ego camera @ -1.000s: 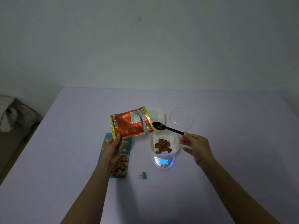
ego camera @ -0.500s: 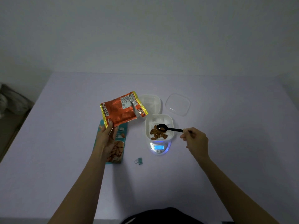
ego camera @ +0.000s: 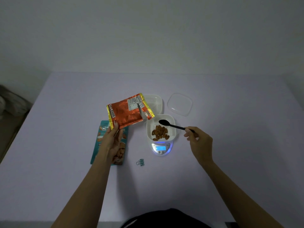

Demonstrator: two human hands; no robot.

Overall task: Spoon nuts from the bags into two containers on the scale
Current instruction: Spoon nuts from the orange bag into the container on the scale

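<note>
Layout, left to right: my left hand [ego camera: 113, 140] grips the orange bag [ego camera: 128, 112] by its lower corner, at 10 o'clock from the container [ego camera: 149, 130]; nuts [ego camera: 160, 133] lie in that container on the scale [ego camera: 162, 153]; my right hand [ego camera: 199, 143] pinches the spoon [ego camera: 174, 126], bowl over the container's 12 o'clock rim.

Table [ego camera: 65, 162]: pale lilac top, far edge against the wall.
Wall [ego camera: 148, 38]: plain, unmarked.
Binder clips [ego camera: 140, 162]: teal, lying on the table (count unclear).
Lid [ego camera: 179, 104]: clear, flat on the table.
Left floor: crumpled grey material [ego camera: 9, 102].
</note>
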